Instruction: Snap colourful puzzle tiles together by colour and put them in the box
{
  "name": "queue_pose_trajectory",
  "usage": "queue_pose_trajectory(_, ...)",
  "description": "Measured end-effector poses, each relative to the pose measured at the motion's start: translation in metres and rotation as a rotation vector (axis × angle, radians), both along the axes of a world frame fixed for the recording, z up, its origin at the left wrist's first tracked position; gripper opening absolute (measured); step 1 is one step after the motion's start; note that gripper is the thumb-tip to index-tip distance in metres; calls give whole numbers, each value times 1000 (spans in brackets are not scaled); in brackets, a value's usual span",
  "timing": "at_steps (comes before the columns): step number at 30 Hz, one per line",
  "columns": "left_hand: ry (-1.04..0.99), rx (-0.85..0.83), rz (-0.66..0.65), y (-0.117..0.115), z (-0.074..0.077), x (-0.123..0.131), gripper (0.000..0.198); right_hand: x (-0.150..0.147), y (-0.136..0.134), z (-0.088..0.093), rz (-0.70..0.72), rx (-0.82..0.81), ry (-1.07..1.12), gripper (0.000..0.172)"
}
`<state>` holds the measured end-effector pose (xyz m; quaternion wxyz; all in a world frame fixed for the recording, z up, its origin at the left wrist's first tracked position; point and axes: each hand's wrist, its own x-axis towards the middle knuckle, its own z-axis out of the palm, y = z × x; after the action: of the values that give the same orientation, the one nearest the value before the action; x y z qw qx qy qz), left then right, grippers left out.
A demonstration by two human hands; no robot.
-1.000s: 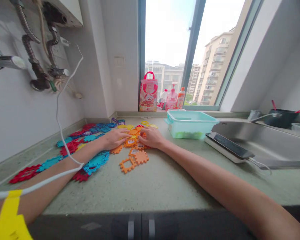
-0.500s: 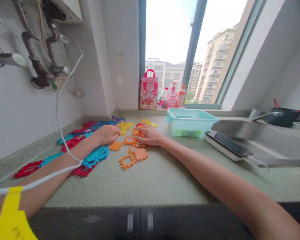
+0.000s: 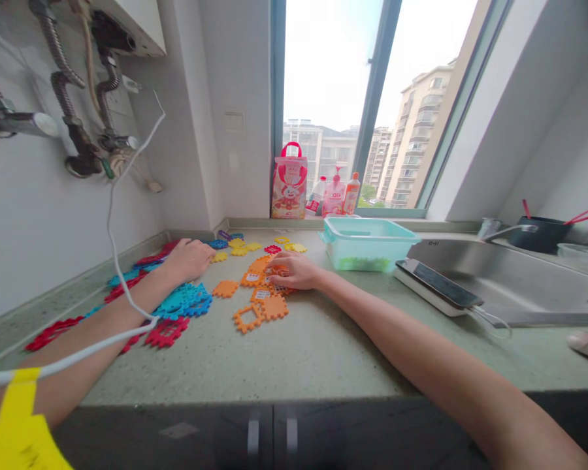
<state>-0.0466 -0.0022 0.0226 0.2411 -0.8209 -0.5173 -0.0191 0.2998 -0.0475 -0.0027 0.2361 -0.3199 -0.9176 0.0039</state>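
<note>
Several orange tiles lie mid-counter, grouped by colour, seemingly for sorting. My right hand curls its fingertips onto them; I cannot tell whether it grips. My left hand rests loose, palm down, beside the blue tiles. The teal tub stands apart to the right.

A tall window with a dark metal frame lets flat daylight in; beyond it stand pale apartment blocks under a white sky. Below the window runs a speckled grey-green stone counter over dark cabinet fronts. Left of the window, white walls carry corrugated metal hoses and a white wall switch. Right of the window, a stainless steel sink sits in the counter.
</note>
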Motion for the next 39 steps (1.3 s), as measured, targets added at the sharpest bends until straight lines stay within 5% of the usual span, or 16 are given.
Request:
queue_pose_trajectory(4,-192,-156,-84,-6,19,-8,41,-3,-1,-1,11,-5,46,36)
queue_pose_trajectory(9,-394,-678,-185,-40,47,7,46,-3,2,-6,-107,-39,78,46)
queue_pose_trajectory(15,-385,-1088,-210,-52,50,-1,43,2,8,-8,-190,-129,133,43)
queue_pose_trajectory(22,-379,-909,-175,-20,44,-29,31,6,10,6,-263,-171,222,42)
queue_pose_trajectory(28,-497,-271,-196,-39,42,8,37,35,-19,34,-247,92,191,35)
queue_pose_trajectory(34,-540,-24,-544,-115,47,69,31,56,-44,25,-215,76,102,37)
queue_pose_trajectory(39,-437,-108,-760,-242,14,73,34,53,-42,24,-217,-6,121,42)
